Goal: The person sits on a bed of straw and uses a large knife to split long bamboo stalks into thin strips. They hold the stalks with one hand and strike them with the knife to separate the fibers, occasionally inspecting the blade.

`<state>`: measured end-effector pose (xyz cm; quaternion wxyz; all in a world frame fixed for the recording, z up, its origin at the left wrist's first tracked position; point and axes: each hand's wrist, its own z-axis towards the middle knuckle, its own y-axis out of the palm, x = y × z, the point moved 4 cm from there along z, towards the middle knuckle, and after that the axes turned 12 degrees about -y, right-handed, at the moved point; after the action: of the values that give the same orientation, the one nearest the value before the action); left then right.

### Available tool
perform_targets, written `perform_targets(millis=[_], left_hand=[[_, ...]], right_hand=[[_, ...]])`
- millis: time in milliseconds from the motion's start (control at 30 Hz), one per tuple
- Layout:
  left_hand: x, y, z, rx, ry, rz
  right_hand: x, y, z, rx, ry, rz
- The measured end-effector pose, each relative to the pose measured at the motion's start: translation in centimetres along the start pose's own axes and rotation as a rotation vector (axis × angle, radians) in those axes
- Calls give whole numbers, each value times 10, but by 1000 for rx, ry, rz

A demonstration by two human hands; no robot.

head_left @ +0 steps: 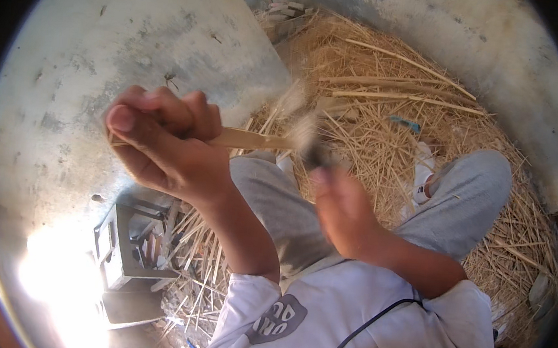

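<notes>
Head view, looking down at two hands and one stick being worked on. The left hand (164, 143) is wrapped tight around one flat pale wooden strip (249, 139), fingers curled fully over it and the thumb (124, 124) sticking out toward the left. The strip's long axis runs pretty much left to right across the picture, just a touch tilted, and its free end points right, toward the other hand.

The right hand (341, 207) is closed on one dark tool (310, 147), probably a knife or blade, but it's so blurred I can't tell the exact shape. The tool points up and a bit left from the fist, and its tip meets the free end of the strip, or comes very close, the blur makes it hard to say.

Both hands sit above the person's lap, over the two grey trouser legs (277, 206). Underneath and all around is one big heap of straw-coloured sticks and shavings (391, 136), way too many to count, with a few longer canes (401, 95) lying on top at the back. One small metal-framed box thing (132, 241) stands on the ground lower left, next to the grey concrete floor (73, 62). One white shoe (424, 178) peeks out by the right knee.
</notes>
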<state>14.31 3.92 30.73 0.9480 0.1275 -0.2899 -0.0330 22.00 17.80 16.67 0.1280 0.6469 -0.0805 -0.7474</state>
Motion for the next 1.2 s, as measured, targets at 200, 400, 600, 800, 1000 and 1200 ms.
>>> perform_targets(millis=[200,400,600,800,1000,1200], left_hand=[[2,4,-18,-115,-59,-90],[0,23,-23,-136,-116,-156],[-2,27,-25,-229,-131,-152],[3,34,-32,-120,-73,-58],[5,46,-37,142,-52,48],[6,33,-35,215,-36,147]], right_hand=[[-35,-22,-25,79,-58,-70],[8,-16,-39,70,40,32],[-6,-31,-41,-62,24,-288],[3,-28,-44,-31,96,-130],[-2,-26,-44,18,-174,-357],[-41,-31,-52,252,-575,-498]])
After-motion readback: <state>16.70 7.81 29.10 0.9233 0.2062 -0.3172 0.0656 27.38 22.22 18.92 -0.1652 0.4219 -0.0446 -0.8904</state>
